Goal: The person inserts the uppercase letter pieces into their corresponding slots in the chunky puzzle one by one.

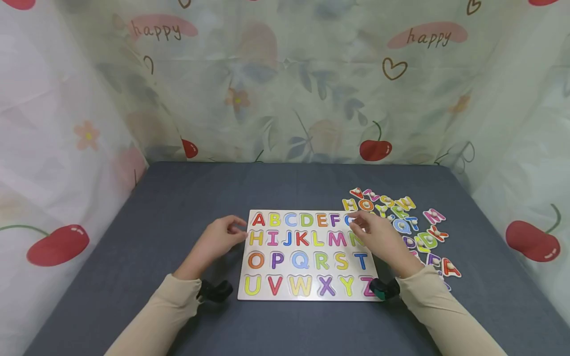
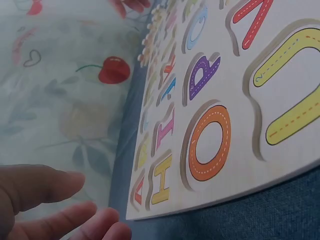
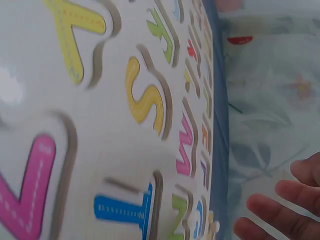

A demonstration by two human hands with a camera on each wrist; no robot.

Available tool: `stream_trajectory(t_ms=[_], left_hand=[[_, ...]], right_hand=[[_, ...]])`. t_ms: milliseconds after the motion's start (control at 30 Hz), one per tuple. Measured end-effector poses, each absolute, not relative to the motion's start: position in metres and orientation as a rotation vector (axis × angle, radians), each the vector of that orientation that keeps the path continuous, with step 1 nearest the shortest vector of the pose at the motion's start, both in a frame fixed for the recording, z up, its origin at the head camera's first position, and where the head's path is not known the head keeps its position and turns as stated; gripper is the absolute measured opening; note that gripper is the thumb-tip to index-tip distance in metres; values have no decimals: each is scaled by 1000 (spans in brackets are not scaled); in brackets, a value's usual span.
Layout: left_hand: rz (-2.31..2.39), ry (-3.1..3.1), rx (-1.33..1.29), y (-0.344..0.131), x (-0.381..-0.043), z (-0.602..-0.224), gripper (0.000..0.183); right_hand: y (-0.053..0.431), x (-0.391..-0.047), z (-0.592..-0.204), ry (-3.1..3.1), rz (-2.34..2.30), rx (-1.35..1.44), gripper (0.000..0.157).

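A white alphabet puzzle board [image 1: 287, 247] lies flat on the table, its recessed spaces printed with colourful letters A to Z. At its left edge, beside the A and H spaces, is my left hand [image 1: 221, 235], fingers loosely bent with nothing between them. My right hand [image 1: 378, 235] hovers over the board's upper right corner, partly covering the G and N spaces. In the right wrist view its fingers [image 3: 280, 210] are spread and hold nothing. Loose knobbed letter pieces, among them a red A [image 1: 451, 267] and a blue Q [image 1: 402, 226], lie right of the board.
More loose pieces, such as an orange O [image 1: 366, 204] and a pink M [image 1: 434, 216], are scattered behind and beside my right hand. The dark grey tablecloth [image 1: 200, 188] covers the table. A printed curtain [image 1: 285, 99] hangs at the back and both sides.
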State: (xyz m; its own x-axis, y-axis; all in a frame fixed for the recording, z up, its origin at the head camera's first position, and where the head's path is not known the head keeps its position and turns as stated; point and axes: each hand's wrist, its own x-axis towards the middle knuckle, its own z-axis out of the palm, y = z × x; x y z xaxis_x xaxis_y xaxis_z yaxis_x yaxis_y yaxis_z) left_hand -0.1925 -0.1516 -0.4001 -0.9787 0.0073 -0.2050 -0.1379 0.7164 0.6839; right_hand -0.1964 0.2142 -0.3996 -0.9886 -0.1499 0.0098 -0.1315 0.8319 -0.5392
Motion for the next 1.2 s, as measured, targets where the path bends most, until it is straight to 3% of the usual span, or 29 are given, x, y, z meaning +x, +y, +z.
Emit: stream_trajectory(t_ms=[600,1200], left_hand=[[1476,2441,-233,-165,-189,-412,41],[1535,2352,-249,-166,-188,-422,47]], right_hand=[[306,-178,-388,3059,-965,-31,54],[387,-142,-404,2949,-968,337,70]])
